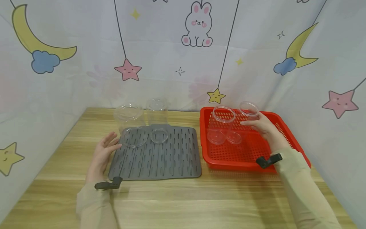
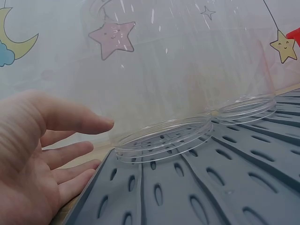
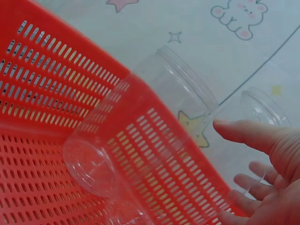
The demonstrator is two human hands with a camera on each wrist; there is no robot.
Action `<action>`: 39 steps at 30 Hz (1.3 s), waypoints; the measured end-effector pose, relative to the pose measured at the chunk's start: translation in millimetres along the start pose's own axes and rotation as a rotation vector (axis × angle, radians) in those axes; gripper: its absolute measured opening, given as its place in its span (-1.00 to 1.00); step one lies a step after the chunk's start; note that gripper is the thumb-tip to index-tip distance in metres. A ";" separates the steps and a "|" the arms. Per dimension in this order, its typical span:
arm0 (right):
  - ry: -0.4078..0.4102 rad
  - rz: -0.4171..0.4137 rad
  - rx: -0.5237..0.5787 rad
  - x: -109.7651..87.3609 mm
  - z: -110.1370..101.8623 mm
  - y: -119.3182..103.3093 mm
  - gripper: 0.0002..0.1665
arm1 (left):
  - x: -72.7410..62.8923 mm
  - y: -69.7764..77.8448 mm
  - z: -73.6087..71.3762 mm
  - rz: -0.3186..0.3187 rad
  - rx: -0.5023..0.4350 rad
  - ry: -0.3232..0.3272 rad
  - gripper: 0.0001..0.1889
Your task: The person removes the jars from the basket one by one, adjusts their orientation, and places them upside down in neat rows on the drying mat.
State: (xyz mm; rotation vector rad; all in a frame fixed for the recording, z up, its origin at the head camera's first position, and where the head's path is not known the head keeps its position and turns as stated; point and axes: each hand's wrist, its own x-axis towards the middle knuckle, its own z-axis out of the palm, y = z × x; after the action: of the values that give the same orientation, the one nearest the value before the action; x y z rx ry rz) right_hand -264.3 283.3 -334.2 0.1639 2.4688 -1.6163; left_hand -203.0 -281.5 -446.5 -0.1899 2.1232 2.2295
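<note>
Two clear plastic jars stand side by side on a grey ridged mat (image 1: 154, 159) in the head view: a wide jar (image 1: 131, 122) and a narrower jar (image 1: 157, 117). My left hand (image 1: 104, 154) is beside the wide jar, fingers apart; in the left wrist view a gap shows between thumb and jar (image 2: 164, 140). At the right, two more clear jars are in a red basket (image 1: 228, 162). My right hand (image 1: 264, 128) holds the right-hand jar (image 1: 248, 109), thumb across its front and fingers round the far side. That jar leans right, next to the other jar (image 1: 224, 114).
The mat and basket sit on a wood-grain table (image 1: 183, 203), with a narrow strip of table between them. A patterned white cloth (image 1: 171, 47) hangs close behind and at both sides. The basket's slotted wall (image 3: 164, 150) rises around the jars' lower parts.
</note>
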 end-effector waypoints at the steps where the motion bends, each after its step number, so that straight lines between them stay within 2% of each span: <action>1: 0.001 -0.002 0.006 0.1 0.1 0.3 0.04 | -0.2 0.3 0.1 0.001 -0.006 0.003 -0.13; 5: 0.020 -0.007 0.013 0.7 0.1 1.5 0.03 | -1.9 1.8 0.3 0.011 -0.008 0.031 -0.12; 10: 0.059 -0.002 0.019 -1.1 1.5 1.5 -0.01 | -4.8 5.7 0.8 0.017 -0.062 0.125 -0.15; 16: 0.121 -0.006 0.006 -8.3 2.2 -3.8 0.04 | -12.5 24.5 2.2 0.039 -0.110 0.248 -0.28; 21: 0.202 -0.035 0.003 -16.3 1.2 -10.2 0.06 | -23.1 48.6 4.2 0.117 -0.212 0.352 -0.43; 25: 0.270 -0.072 0.018 -23.2 2.3 -16.1 0.06 | -32.4 68.4 9.4 0.237 -0.346 0.442 -0.56; 28: 0.323 -0.111 0.013 -28.4 4.3 -22.0 0.05 | -39.1 82.4 16.6 0.324 -0.422 0.481 -0.61; 31: 0.395 -0.166 -0.017 -35.2 9.0 -30.9 0.04 | -44.2 94.8 27.3 0.398 -0.446 0.485 -0.63; 33: 0.453 -0.230 -0.043 -39.0 13.9 -37.8 0.02 | -47.1 101.3 36.2 0.432 -0.432 0.465 -0.61; 36: 0.553 -0.362 -0.106 -43.4 22.8 -47.2 -0.03 | -49.4 108.6 51.7 0.497 -0.391 0.402 -0.59; 39: 0.650 -0.528 -0.191 -44.2 31.5 -53.8 -0.10 | -50.4 111.8 67.9 0.546 -0.346 0.321 -0.57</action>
State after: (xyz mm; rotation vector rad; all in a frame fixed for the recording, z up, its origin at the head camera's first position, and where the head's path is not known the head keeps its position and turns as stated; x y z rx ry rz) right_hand -228.6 233.3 -288.7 0.0016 3.3782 -1.6863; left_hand -170.6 -217.3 -326.2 0.0311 2.1045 3.0657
